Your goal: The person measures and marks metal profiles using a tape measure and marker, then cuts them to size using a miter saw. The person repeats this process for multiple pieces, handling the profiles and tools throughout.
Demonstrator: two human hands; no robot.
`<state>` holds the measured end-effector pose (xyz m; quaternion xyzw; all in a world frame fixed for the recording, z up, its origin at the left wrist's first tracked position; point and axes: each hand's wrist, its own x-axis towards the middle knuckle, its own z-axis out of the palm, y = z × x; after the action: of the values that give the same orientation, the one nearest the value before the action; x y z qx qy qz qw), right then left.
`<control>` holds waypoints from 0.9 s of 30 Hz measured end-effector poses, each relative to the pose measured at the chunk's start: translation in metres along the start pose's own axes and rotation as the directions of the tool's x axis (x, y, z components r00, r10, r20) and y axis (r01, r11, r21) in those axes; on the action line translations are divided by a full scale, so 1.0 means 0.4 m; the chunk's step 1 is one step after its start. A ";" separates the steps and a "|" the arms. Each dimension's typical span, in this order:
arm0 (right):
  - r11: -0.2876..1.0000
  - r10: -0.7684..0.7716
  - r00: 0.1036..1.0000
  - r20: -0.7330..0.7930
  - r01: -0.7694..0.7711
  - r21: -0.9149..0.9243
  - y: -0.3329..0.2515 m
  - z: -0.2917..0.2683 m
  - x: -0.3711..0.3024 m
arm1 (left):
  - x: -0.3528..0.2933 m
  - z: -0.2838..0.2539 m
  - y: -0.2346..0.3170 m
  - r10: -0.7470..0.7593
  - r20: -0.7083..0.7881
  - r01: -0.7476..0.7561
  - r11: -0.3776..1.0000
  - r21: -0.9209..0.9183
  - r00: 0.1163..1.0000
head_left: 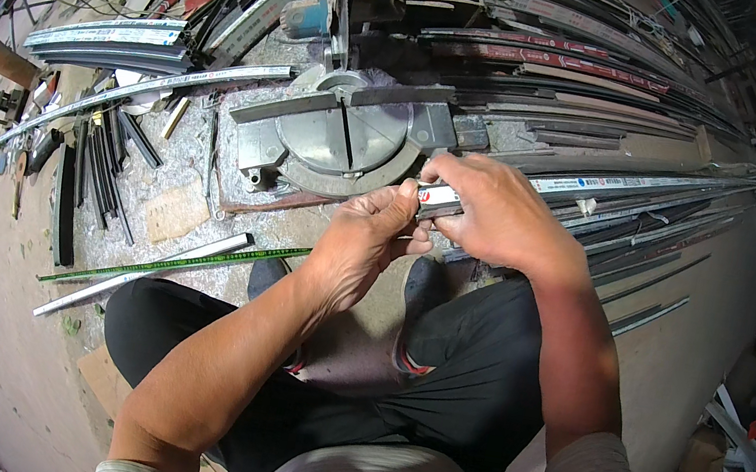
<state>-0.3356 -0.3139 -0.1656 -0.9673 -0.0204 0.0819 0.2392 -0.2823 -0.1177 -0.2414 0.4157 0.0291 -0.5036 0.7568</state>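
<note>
In front of the saw base, my right hand [494, 211] is closed around a long metal profile [612, 183] covered with white printed film. The profile runs away to the right from its near end between my hands. My left hand [369, 232] is closed at that end, thumb and fingertips pinched against it; whether they grip the film or the metal is too small to tell. Just beyond both hands lies the round grey table of a mitre saw [339, 138], with a dark slot across it and its upper part raised behind.
A green measuring tape [184, 261] lies stretched out beside a white bar [142, 273] at left. Short dark profiles [99, 169] and a curved white strip [137, 91] lie farther left. Bundles of long profiles [579, 110] fill the right and back. My crossed legs [349, 411] are below.
</note>
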 end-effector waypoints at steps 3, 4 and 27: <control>0.999 -0.047 0.998 -0.037 0.047 -0.008 0.030 -0.002 0.000 | 0.002 -0.002 0.000 -0.002 -0.017 0.002 1.000 -0.021 1.000; 0.999 -0.040 0.999 -0.026 0.040 -0.009 0.042 -0.006 -0.004 | 0.002 0.000 0.000 -0.009 -0.023 0.009 0.999 -0.032 1.000; 0.953 0.027 0.998 0.059 -0.043 0.300 0.062 -0.048 -0.036 | 0.012 -0.001 -0.024 0.034 0.093 -0.008 0.964 -0.267 0.995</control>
<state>-0.3467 -0.3457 -0.1581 -0.9172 0.0030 0.1144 0.3816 -0.2873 -0.1225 -0.2496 0.2858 0.0553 -0.5067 0.8115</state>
